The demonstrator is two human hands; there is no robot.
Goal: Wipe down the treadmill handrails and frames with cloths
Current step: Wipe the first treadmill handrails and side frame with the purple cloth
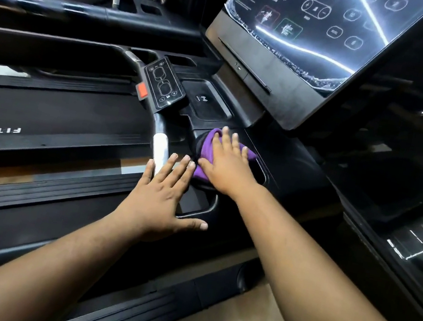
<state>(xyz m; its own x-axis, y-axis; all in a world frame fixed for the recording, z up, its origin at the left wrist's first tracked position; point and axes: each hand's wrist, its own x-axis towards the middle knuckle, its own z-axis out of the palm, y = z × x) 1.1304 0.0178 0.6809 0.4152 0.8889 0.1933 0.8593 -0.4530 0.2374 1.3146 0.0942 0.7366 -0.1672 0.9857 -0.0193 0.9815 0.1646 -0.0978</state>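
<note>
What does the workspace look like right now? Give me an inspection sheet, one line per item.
Surface: black treadmill console tray, glossy, with recessed pockets.
Job's things: purple cloth lying flat on the tray; silver handrail grip beside it.
Clutter: nothing seen.
Hands: right hand pressing flat on the cloth, fingers straight; left hand flat on the tray edge, fingertips by the grip, holding nothing.
Cables: nothing seen.
Surroundings: touchscreen with light streaks; small control pad with a red tab; treadmill belt; another machine behind.

R hand point(228, 163) flat on purple cloth point(209, 143), L hand point(161, 196) beside handrail point(159, 148).
</note>
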